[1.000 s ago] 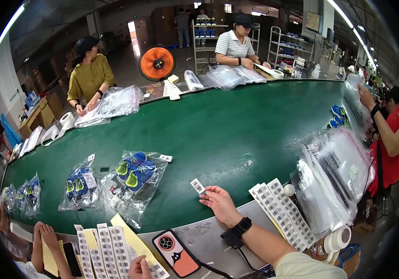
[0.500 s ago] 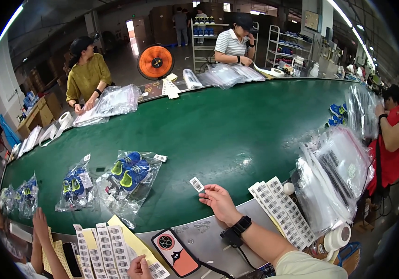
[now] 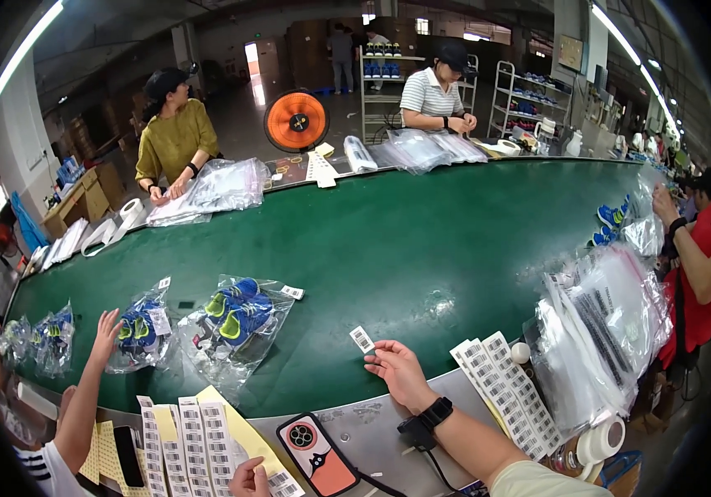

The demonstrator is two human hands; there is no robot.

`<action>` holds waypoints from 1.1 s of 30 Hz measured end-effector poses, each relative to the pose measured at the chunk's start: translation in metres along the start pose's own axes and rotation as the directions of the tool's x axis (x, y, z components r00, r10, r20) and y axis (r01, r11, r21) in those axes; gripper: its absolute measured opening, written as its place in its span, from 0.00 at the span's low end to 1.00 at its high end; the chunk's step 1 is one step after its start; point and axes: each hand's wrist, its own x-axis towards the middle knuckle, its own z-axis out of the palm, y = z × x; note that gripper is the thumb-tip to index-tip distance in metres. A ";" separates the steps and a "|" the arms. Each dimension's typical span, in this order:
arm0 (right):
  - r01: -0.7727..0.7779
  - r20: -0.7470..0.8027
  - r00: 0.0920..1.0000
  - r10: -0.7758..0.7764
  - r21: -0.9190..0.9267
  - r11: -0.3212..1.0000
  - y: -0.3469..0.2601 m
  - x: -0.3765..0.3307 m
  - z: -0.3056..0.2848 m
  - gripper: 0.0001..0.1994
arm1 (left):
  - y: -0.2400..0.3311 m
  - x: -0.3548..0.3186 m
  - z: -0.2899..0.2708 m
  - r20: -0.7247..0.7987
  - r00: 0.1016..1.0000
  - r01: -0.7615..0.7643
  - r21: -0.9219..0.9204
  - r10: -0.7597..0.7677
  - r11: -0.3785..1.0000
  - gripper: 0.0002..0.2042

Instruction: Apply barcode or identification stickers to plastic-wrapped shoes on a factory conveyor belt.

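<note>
Between the fingertips of my right hand (image 3: 399,373) is a small white barcode label (image 3: 361,339), held by one edge over the green belt. That wrist wears a black watch with a cable. My left hand (image 3: 249,479) is curled at the lower edge, beside a yellow backing sheet (image 3: 244,427) and strips of barcode labels (image 3: 191,443); what its fingers pinch, if anything, is hidden. Across the belt to the left lie blue-and-green shoes in a clear bag (image 3: 244,319), with another bagged pair (image 3: 142,327) near a co-worker's open hand (image 3: 107,335).
The green belt (image 3: 355,248) curves across. By my right arm are label sheets (image 3: 509,393), stacked clear bags (image 3: 592,340) and a white roll (image 3: 602,439). A phone (image 3: 318,460) lies between my arms. An orange fan (image 3: 296,121) and co-workers are beyond the belt.
A co-worker's hand at the left has risen and reached out toward the bagged shoes. My right hand still holds the label in much the same place. The whole view has shifted slightly.
</note>
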 end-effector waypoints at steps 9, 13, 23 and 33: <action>0.014 0.007 1.000 -0.014 0.017 1.000 0.001 0.003 -0.005 0.10 | -0.010 0.001 -0.005 0.026 1.000 0.003 -0.027 -0.002 1.000 0.10; 0.042 -0.002 0.999 -0.042 0.018 0.999 -0.005 -0.004 0.002 0.13 | -0.002 0.000 -0.004 0.049 0.998 0.028 -0.007 -0.028 1.000 0.10; 0.032 0.025 0.999 -0.033 0.009 0.999 -0.001 0.001 -0.008 0.22 | 0.001 -0.001 0.001 0.066 0.998 0.008 -0.008 -0.007 1.000 0.11; 0.019 0.052 0.998 -0.020 0.022 1.000 -0.007 -0.001 -0.004 0.29 | -0.005 -0.001 0.000 0.062 0.998 0.017 -0.012 -0.016 1.000 0.10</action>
